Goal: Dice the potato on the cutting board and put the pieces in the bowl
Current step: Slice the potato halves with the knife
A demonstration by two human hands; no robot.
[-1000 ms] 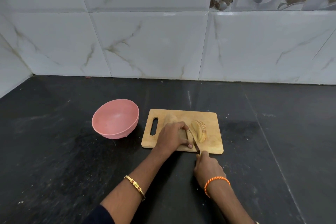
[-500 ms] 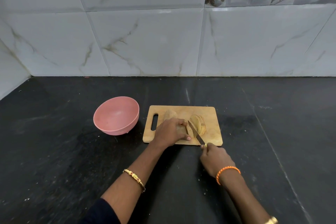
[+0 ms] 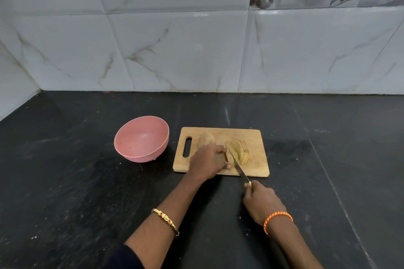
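Observation:
A wooden cutting board point(image 3: 255, 137) with a handle slot lies on the black counter. An uncut potato half point(image 3: 205, 139) sits at its back left. My left hand point(image 3: 206, 162) grips the other half from above, fingers curled over it. Several cut slices point(image 3: 240, 150) lean together just right of that hand. My right hand point(image 3: 261, 202) holds a knife point(image 3: 239, 167) by its handle, in front of the board. The blade slants across the board's front edge and meets the potato beside my left fingertips. An empty pink bowl point(image 3: 141, 138) stands left of the board.
The black stone counter point(image 3: 87, 192) spreads wide on all sides. A tiled wall point(image 3: 196, 50) closes the back, and a side wall point(image 3: 13, 85) closes the far left corner.
My right hand has drawn back toward me and to the right, pulling the knife through the potato. My left hand stays on the potato. The camera has shifted slightly.

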